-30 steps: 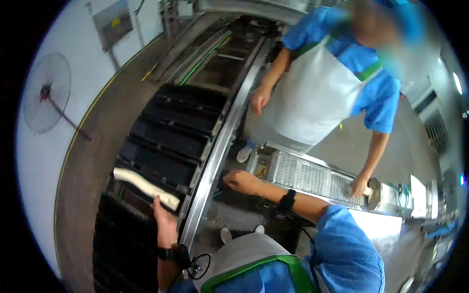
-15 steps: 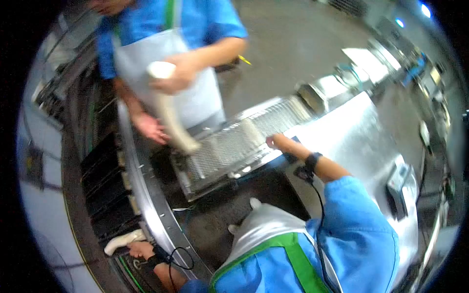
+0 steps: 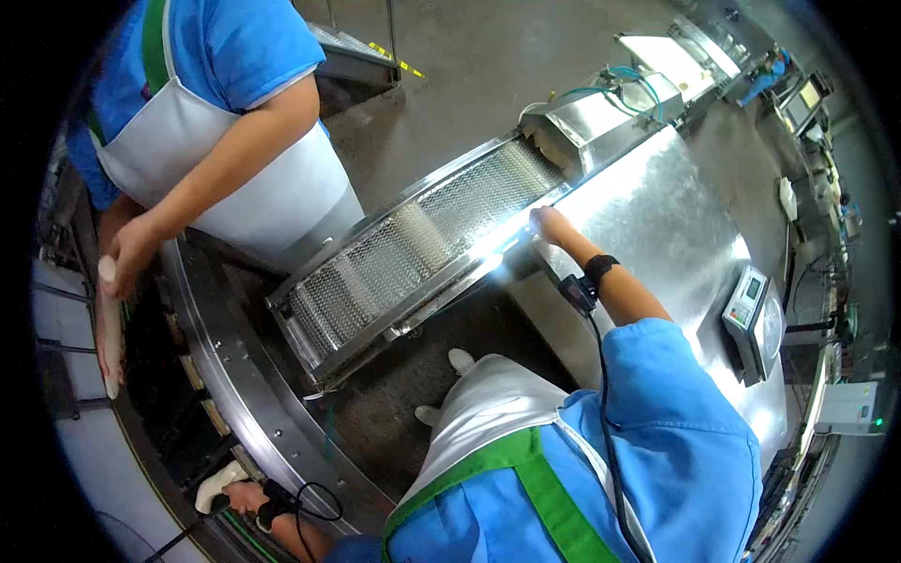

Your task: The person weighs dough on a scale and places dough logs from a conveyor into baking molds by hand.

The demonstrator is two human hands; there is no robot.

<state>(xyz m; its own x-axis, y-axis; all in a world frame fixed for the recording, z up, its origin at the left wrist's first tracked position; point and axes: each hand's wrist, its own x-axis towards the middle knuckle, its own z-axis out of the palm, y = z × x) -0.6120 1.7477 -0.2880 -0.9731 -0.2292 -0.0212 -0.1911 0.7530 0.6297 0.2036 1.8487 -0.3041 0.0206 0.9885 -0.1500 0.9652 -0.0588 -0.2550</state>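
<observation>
At the lower left, my left hand (image 3: 246, 497) is closed round one end of a pale, long piece (image 3: 218, 485) over the dark slatted conveyor (image 3: 169, 413). My right hand (image 3: 552, 226) rests at the near edge of the mesh belt (image 3: 413, 239), by the corner of the steel table (image 3: 648, 225). Its fingers are curled, and whatever they hold, if anything, is hidden. At the upper left a co-worker's hands (image 3: 131, 246) hold another long pale piece (image 3: 111, 328), hanging nearly upright.
The co-worker in a white apron (image 3: 272, 178) stands beyond the mesh belt. A curved steel rail (image 3: 235, 394) runs between me and the slatted conveyor. On the right of the table sits a digital scale (image 3: 751, 310). A metal housing (image 3: 601, 122) caps the belt's far end.
The view has swung right. My right hand has moved out to the belt and table edge. My left hand has closed on the pale piece. The co-worker has moved the other piece leftward.
</observation>
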